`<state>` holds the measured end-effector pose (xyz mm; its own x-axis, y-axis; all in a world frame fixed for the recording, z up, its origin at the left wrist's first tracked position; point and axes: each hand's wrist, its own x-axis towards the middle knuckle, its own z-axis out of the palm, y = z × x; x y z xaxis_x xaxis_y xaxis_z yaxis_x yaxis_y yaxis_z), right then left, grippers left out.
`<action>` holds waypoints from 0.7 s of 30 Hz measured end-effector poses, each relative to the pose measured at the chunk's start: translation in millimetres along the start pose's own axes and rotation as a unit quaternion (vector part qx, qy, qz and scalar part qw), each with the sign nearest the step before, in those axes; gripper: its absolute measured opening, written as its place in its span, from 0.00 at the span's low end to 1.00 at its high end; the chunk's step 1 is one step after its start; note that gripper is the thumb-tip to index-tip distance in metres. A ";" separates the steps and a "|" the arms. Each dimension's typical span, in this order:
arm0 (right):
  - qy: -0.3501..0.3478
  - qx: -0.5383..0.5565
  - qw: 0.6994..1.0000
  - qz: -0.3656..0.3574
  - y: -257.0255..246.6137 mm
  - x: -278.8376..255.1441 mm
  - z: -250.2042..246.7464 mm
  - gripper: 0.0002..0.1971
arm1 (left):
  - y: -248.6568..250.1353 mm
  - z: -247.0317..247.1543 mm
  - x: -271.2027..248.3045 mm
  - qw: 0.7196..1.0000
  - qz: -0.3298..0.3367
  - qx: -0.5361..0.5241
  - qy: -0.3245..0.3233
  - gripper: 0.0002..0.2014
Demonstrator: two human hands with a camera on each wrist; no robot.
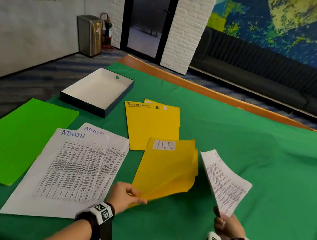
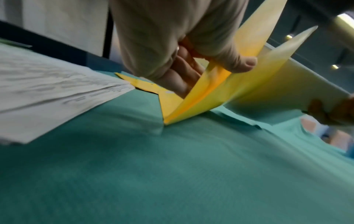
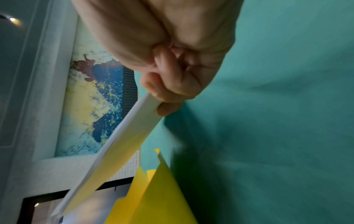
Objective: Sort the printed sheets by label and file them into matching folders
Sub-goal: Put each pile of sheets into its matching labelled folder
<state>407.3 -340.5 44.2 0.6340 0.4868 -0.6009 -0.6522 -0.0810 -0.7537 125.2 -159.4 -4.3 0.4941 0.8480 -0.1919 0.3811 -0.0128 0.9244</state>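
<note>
Sheets (image 1: 223, 182) sat pinched in the right hand (image 1: 227, 224), lower right of frame; the left hand (image 1: 125, 195) pinched the H.R. folder (image 1: 167, 168) cover up, lower centre. A shallow opening could snag their leading corner.

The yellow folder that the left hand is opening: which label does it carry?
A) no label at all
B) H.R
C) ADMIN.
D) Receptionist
B: in the head view the left hand pinches the near corner of the H.R. folder, whose white label reads "H.R."; the Receptionist folder lies flat behind it, untouched.
</note>
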 end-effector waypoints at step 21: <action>-0.023 -0.501 0.844 -0.192 52.8 0.4 35.4 0.06 | 15.7 0.0 -46.6 0.986 0.088 0.137 0.028 0.17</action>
<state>358.4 -313.8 13.6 0.6869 0.6759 -0.2671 0.2905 -0.5922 -0.7516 108.1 -199.2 19.1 0.5302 0.8478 -0.0109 0.4941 -0.2984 0.8166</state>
